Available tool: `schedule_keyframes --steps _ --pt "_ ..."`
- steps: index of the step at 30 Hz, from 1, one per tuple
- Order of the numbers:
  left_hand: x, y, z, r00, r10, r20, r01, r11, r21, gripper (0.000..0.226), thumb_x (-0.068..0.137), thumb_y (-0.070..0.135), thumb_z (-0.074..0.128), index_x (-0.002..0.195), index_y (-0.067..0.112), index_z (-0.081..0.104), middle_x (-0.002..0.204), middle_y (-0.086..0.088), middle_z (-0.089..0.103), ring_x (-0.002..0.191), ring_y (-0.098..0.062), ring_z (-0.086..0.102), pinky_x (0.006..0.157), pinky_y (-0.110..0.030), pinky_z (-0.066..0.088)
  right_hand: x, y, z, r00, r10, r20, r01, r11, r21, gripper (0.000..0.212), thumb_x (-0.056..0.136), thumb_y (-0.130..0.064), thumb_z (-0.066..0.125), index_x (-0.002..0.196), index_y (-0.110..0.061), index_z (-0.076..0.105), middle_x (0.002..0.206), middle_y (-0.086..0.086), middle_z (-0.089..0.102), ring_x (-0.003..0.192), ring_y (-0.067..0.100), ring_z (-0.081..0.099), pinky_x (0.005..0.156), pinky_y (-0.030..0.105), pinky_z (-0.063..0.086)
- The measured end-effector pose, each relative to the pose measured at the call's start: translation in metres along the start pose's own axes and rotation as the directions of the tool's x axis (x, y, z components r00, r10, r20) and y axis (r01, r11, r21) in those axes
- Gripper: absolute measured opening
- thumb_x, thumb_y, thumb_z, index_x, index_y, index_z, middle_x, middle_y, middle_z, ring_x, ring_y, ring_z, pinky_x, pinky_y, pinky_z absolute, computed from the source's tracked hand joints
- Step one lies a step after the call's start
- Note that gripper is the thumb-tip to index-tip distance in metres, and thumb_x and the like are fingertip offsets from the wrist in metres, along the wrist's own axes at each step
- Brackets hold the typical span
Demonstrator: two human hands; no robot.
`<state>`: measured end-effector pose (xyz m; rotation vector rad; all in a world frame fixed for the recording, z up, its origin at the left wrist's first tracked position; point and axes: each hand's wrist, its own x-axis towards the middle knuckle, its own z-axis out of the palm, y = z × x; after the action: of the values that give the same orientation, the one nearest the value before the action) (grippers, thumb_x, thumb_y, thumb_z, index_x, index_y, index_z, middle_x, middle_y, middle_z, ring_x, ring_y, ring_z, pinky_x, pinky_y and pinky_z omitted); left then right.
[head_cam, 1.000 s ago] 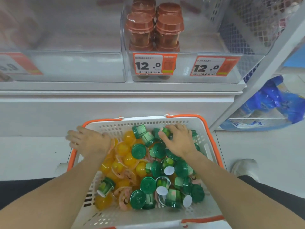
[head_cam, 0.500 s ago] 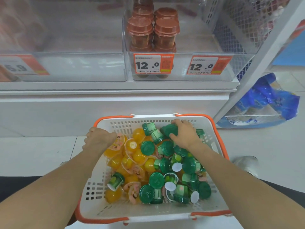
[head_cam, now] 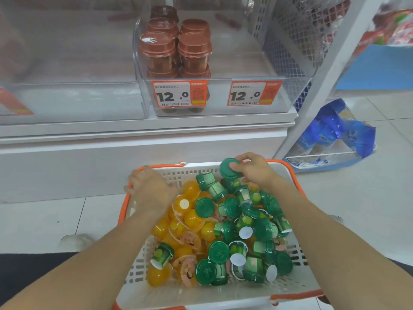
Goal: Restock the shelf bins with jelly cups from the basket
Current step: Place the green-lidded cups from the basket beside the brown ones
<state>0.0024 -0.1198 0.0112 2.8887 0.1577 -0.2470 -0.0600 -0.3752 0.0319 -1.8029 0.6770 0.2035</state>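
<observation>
Right hand (head_cam: 254,170) grips a green-lidded jelly cup (head_cam: 230,168), lifted just above the pile at the basket's far right corner. Left hand (head_cam: 149,190) curls over the far left rim of the white basket (head_cam: 143,260) w/ orange trim; blurred, so exact hold unclear. Basket sits on the floor, full of green cups (head_cam: 250,231) on the right side, yellow jelly cups (head_cam: 185,220) on the left. Clear shelf bin (head_cam: 257,70) above holds brown cups (head_cam: 176,48) at its left side, w/ 12.0 price tags (head_cam: 178,94) on the front.
</observation>
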Motion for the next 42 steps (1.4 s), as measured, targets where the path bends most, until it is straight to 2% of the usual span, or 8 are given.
schedule_keyframes --steps 2,6,13,23,31,36,40,42 --pt "-0.022 0.030 -0.006 0.947 0.318 -0.037 -0.314 0.900 -0.302 0.071 0.084 0.036 0.069 0.142 0.014 0.036 0.133 -0.009 0.049 0.122 -0.029 0.052 0.100 -0.044 0.049 -0.010 -0.017 -0.009 0.987 0.054 0.150 -0.081 0.980 0.182 0.029 0.097 -0.028 0.063 0.119 -0.009 0.061 0.112 0.016 0.071 0.086 0.029 0.071 0.067 0.034 0.047" --pt "-0.049 0.087 -0.035 0.767 0.610 0.199 -0.280 0.597 -0.752 0.066 0.085 0.034 0.076 0.138 0.030 0.037 0.122 0.012 0.056 0.107 -0.006 0.061 0.091 -0.032 0.054 -0.027 -0.043 -0.018 0.962 0.009 0.272 -0.102 0.938 0.332 0.037 0.103 -0.036 0.046 0.122 -0.009 0.064 0.108 0.021 0.072 0.080 0.028 0.066 0.059 0.028 0.044" --pt "-0.041 0.110 -0.092 0.784 0.618 0.061 -0.333 0.501 -0.799 0.046 0.081 0.024 0.081 0.121 0.020 0.057 0.095 0.003 0.070 0.077 -0.018 0.071 0.076 -0.034 0.058 -0.058 -0.105 -0.053 0.948 0.017 0.318 -0.056 0.992 0.116 0.051 0.105 -0.049 0.033 0.114 -0.010 0.064 0.093 0.017 0.073 0.073 0.024 0.069 0.062 0.029 0.049" --pt "-0.046 0.143 -0.172 0.473 0.837 0.276 0.116 0.251 -0.961 0.031 0.084 0.038 0.053 0.098 0.012 0.062 0.074 -0.014 0.064 0.050 -0.020 0.050 0.050 -0.027 0.037 -0.091 -0.203 -0.122 0.822 -0.205 0.531 0.305 0.947 -0.106 0.048 0.091 -0.047 0.056 0.127 -0.015 0.064 0.115 0.019 0.068 0.084 0.025 0.064 0.067 0.027 0.052" --pt "-0.009 0.161 -0.159 0.324 0.773 0.545 0.162 0.523 -0.837 0.069 0.095 0.056 0.042 0.114 -0.006 0.066 0.089 -0.022 0.069 0.060 -0.024 0.056 0.046 -0.026 0.033 -0.032 -0.229 -0.151 0.910 -0.306 0.278 0.322 0.946 -0.014 0.048 0.077 -0.053 0.072 0.097 -0.009 0.071 0.086 0.014 0.070 0.069 0.023 0.059 0.057 0.027 0.043" --pt "0.008 0.139 -0.110 0.461 0.466 0.755 -0.343 0.879 -0.332 0.044 0.100 0.043 0.048 0.103 0.003 0.067 0.087 -0.011 0.075 0.053 -0.016 0.059 0.044 -0.021 0.039 0.015 -0.243 -0.119 0.940 -0.331 0.079 0.340 0.922 -0.186 0.056 0.075 -0.054 0.079 0.104 -0.008 0.071 0.095 0.013 0.073 0.067 0.019 0.062 0.056 0.024 0.050" --pt "0.016 0.120 -0.059 0.696 0.314 0.646 -0.289 0.946 -0.148 0.039 0.095 0.040 0.051 0.074 0.007 0.055 0.068 -0.009 0.064 0.051 -0.017 0.061 0.052 -0.023 0.047 0.042 -0.248 -0.082 0.964 -0.216 0.158 0.266 0.825 -0.499 0.055 0.073 -0.054 0.081 0.096 -0.005 0.069 0.095 0.010 0.070 0.076 0.022 0.067 0.072 0.032 0.062" --pt "0.017 0.109 -0.034 0.782 0.289 0.552 -0.253 0.957 -0.142 0.032 0.094 0.038 0.054 0.086 0.006 0.058 0.082 -0.009 0.063 0.082 -0.025 0.068 0.065 -0.025 0.047 0.050 -0.248 -0.068 0.969 -0.150 0.197 0.242 0.750 -0.616 0.059 0.071 -0.056 0.082 0.097 -0.004 0.069 0.098 0.011 0.072 0.079 0.024 0.068 0.080 0.038 0.062"
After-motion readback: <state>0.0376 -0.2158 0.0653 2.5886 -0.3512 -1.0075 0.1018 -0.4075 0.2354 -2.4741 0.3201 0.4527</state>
